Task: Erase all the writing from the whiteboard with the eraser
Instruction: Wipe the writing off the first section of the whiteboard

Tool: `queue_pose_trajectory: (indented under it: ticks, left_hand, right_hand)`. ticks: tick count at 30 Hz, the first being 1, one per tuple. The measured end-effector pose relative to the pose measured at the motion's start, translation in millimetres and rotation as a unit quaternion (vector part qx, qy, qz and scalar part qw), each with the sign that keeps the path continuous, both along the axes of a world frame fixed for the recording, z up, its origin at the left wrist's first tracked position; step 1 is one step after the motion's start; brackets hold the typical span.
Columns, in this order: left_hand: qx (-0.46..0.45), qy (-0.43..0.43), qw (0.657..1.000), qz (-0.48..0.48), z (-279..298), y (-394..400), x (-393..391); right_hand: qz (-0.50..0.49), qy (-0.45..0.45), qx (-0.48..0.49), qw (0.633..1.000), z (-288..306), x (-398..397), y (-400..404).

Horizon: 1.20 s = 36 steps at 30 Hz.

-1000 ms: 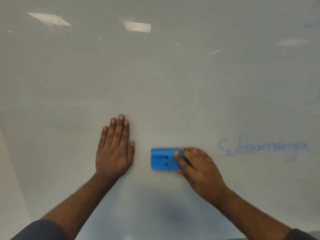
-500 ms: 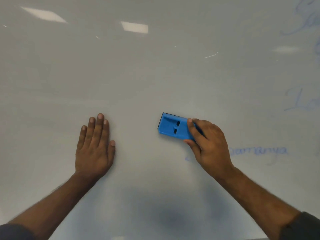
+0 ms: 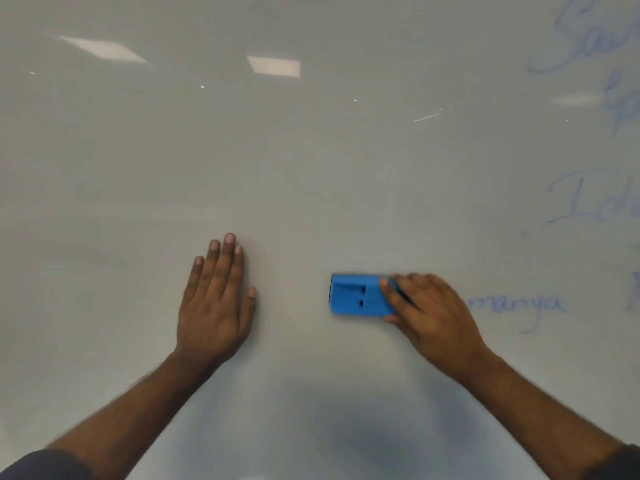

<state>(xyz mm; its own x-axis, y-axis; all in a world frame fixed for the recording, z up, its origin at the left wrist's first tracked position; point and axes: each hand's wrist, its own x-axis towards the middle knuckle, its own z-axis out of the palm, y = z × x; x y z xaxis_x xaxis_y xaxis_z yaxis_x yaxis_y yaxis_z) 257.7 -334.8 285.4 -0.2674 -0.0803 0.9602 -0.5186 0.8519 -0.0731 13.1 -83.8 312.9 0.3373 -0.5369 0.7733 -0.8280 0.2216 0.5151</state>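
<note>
I count one blue eraser [image 3: 358, 295] on the whiteboard [image 3: 311, 168], my right hand [image 3: 433, 315] clamped on it; left hand [image 3: 216, 299] flat, fingers spread, at nine o'clock. Blue writing [image 3: 516, 304] remains at three o'clock.

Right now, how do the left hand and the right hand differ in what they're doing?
The left hand lies flat and empty, fingers straight and pointing up the whiteboard; the right hand grips the blue eraser, fingers curled over one end. The left sits on blank board, the right beside the leftover blue writing. Both rest against the whiteboard.
</note>
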Motion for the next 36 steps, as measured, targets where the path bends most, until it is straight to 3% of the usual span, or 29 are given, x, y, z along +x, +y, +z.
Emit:
queue_pose_trajectory:
  ticks: [5,8,13,19,21,25,32,36]
  left_hand:
    - [0.005,0.001,0.999,-0.033,28,39,-44]
    - [-0.013,-0.012,0.999,-0.048,38,60,-69]
    - [-0.021,-0.037,0.998,-0.051,30,74,-102]
    - [-0.040,-0.036,0.999,-0.005,11,68,-113]
    - [-0.040,-0.030,0.999,0.004,10,68,-115]
    - [-0.038,-0.018,0.999,0.016,8,69,-119]
    - [-0.048,-0.022,0.999,0.009,8,66,-116]
    - [-0.053,-0.009,0.999,0.007,7,66,-117]
  right_hand:
    - [0.003,-0.073,-0.017,0.997,18,4,4]
    - [0.006,-0.182,-0.068,0.981,7,7,8]
    - [0.010,-0.375,-0.188,0.908,-29,8,21]
    - [0.027,-0.464,-0.324,0.824,-40,-37,52]
    - [0.035,-0.464,-0.346,0.815,-43,-37,50]
    - [0.052,-0.431,-0.336,0.836,-55,-9,20]
    - [0.030,-0.265,-0.138,0.954,-91,21,-11]
    - [0.002,-0.265,-0.112,0.958,-90,-15,28]
